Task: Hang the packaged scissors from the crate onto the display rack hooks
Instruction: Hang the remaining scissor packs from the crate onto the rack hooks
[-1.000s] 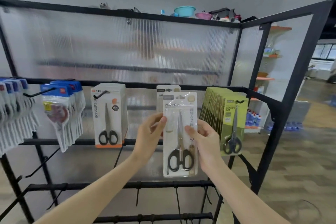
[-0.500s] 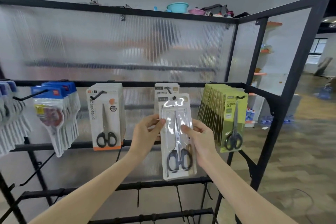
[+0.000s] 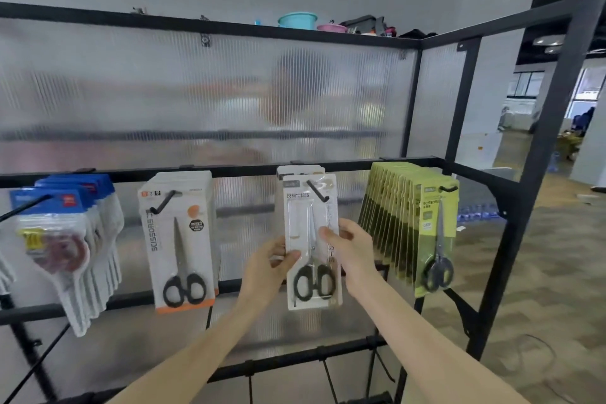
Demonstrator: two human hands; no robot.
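A clear-fronted white pack of black-handled scissors (image 3: 311, 216) hangs on a black hook (image 3: 317, 190) at the rack's middle rail, in front of other white packs. My left hand (image 3: 267, 267) pinches the pack's left edge, thumb across the front. On the right edge, my right hand (image 3: 351, 248) holds the pack with the thumb on its face. The hook's tip pokes out through the pack's top hole. The crate is out of view.
Orange-trimmed scissor packs (image 3: 178, 239) hang to the left, green scissor packs (image 3: 413, 226) to the right, blue-topped tape packs (image 3: 62, 239) at far left. Bare black hooks (image 3: 328, 377) stick out of the lower rail. The rack's black frame post (image 3: 521, 223) stands at right.
The pack has gone up and back onto the hook; the hook tip now shows through its hole. Both hands have slid lower along the pack's sides.
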